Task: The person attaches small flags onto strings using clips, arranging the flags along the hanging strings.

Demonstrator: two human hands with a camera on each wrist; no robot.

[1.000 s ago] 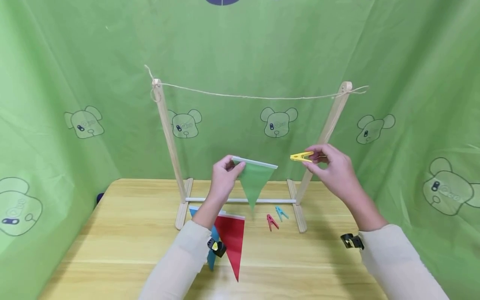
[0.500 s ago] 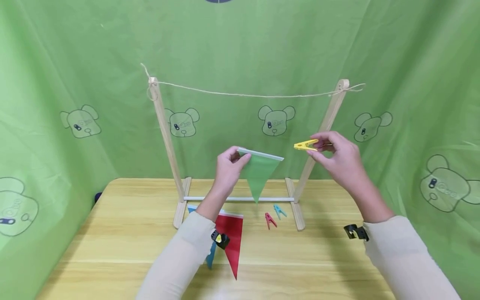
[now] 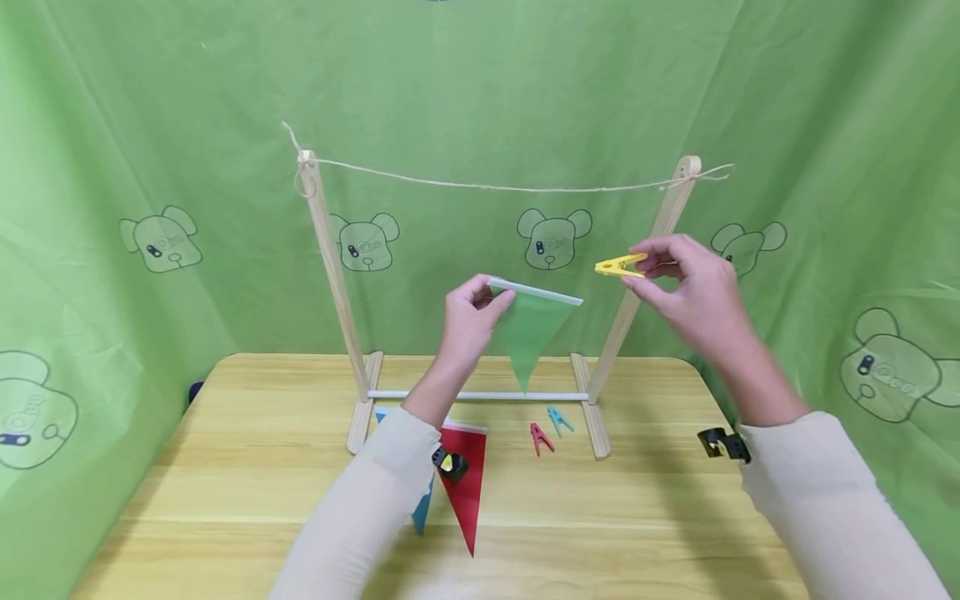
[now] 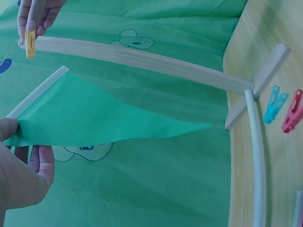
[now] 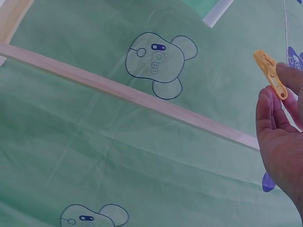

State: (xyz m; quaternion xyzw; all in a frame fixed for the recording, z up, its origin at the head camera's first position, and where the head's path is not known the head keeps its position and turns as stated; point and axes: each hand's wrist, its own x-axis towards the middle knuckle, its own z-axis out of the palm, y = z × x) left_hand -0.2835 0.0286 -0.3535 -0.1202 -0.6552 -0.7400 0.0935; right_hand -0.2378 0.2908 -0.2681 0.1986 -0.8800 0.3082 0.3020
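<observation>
Standing on the pale wood-grained bench [image 3: 600, 533], a light wooden frame [image 3: 335, 275] carries a thin beige string [image 3: 517, 188]. Lower than the string, the person's left grip [image 3: 468, 325] pinches one corner of a green triangular pennant with a white top strip [image 3: 536, 327]; the right grip [image 3: 693, 292] pinches a yellow plastic clothes-peg [image 3: 619, 265], apart from the pennant. Readying both beneath the string looks like the step in hand; the next move seems to call for lining up strip and string, then squeezing the peg over them.

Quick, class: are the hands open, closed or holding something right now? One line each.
Left hand: holding the green pennant by one top corner.
Right hand: holding the yellow clothespin.
</observation>
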